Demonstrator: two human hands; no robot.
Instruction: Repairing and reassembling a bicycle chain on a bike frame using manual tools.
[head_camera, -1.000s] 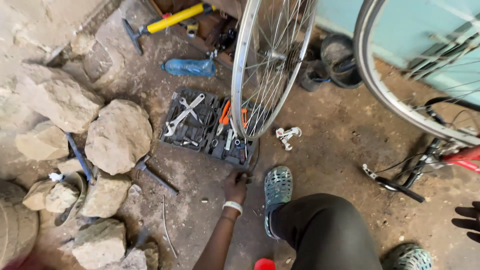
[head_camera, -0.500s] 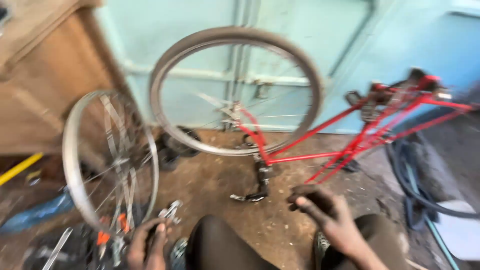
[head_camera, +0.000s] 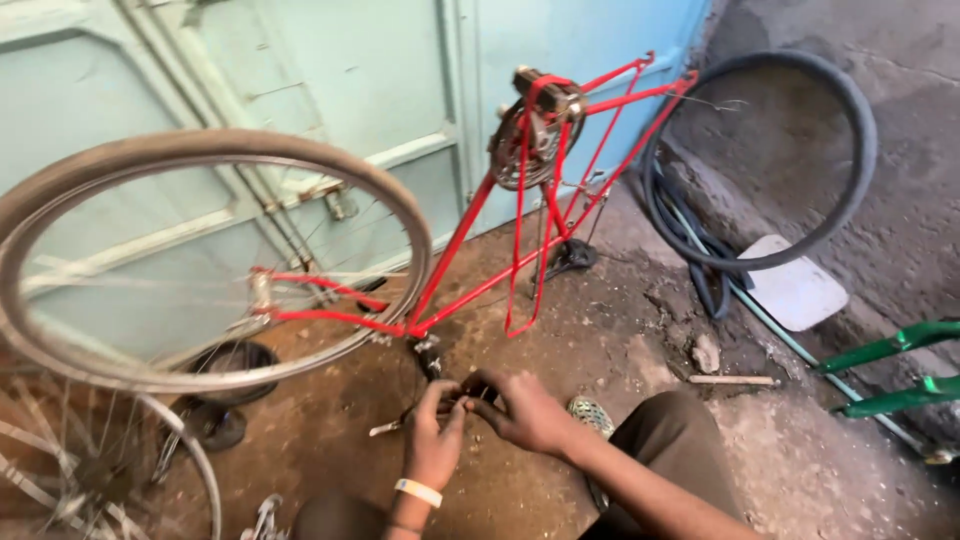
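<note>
A red bicycle frame (head_camera: 470, 230) stands upside down on the dirt floor, its front wheel (head_camera: 190, 260) still in the fork. My left hand (head_camera: 432, 440), with a pale wristband, and my right hand (head_camera: 520, 410) meet low in front of me, just below the handlebar area of the frame. The fingers of both are curled around a small dark part (head_camera: 462, 398) that I cannot make out. The crank and chainring (head_camera: 530, 135) point up at the top.
A loose spoked wheel (head_camera: 90, 470) stands at lower left. Black tyres (head_camera: 780, 150) lean on the grey wall at right, beside a white slab (head_camera: 795, 290). A green bicycle frame (head_camera: 890, 375) juts in from the right. A pale blue door (head_camera: 300, 100) is behind.
My view swung from the tool tray and rocks on the ground up to the red frame. My left hand left the tray and both hands came together on a small part.
</note>
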